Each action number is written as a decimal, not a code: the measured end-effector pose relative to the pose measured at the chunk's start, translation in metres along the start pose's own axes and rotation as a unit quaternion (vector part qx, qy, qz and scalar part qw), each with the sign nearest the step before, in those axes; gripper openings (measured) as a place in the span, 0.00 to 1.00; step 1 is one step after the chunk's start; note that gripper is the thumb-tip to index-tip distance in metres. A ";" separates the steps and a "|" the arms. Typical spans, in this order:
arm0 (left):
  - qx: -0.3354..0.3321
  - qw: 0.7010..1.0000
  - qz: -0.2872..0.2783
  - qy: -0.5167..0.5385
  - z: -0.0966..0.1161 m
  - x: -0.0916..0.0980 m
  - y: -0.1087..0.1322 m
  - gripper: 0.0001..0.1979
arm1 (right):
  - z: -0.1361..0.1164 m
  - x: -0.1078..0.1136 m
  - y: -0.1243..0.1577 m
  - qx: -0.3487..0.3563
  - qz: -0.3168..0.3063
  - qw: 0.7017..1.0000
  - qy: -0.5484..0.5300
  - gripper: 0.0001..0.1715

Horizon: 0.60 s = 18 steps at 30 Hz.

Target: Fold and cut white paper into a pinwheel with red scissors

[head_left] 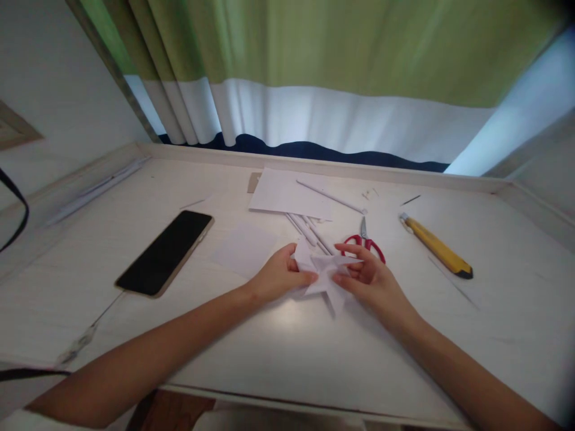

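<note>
Between my two hands is a white folded paper pinwheel (327, 278) with pointed blades, held just above the table. My left hand (284, 269) pinches its left side, thumb on top. My right hand (366, 272) grips the right side between thumb and fingers. Right behind it lie rolled paper sticks (309, 230). Red-handled scissors (365, 239) rest just beyond my right hand, blades pointing away. A square of white paper (245, 248) lies to the left of my left hand.
A black phone (166, 254) lies at left, a yellow utility knife (435, 245) at right. Farther back are white paper sheets (283, 191), a long rolled paper stick (330, 196) and small pins (371, 193). The white table (278, 365) ends at a raised rim below the curtain (323, 54).
</note>
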<state>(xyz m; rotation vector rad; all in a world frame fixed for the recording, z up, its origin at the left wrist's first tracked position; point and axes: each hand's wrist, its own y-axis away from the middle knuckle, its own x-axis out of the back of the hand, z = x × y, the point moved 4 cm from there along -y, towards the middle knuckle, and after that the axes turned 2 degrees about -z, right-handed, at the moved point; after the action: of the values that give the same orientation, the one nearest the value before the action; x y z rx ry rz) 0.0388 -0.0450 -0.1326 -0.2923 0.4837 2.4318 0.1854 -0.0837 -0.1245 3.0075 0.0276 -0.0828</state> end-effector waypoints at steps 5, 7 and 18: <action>-0.015 1.000 0.010 0.010 0.003 -0.002 0.003 0.22 | -0.005 0.004 -0.001 0.044 0.008 0.998 0.035 0.28; -0.024 1.000 0.006 0.017 0.005 -0.003 0.003 0.23 | -0.007 0.007 -0.003 0.067 0.011 0.996 0.050 0.26; -0.019 1.000 -0.007 -0.008 0.007 0.000 0.003 0.23 | -0.009 0.008 -0.012 0.186 0.088 0.967 0.153 0.16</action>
<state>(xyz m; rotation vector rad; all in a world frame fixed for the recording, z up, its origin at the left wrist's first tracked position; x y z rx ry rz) 0.0362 -0.0447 -0.1257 -0.2906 0.4276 2.4295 0.1937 -0.0705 -0.1173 3.3436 -0.2518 0.4438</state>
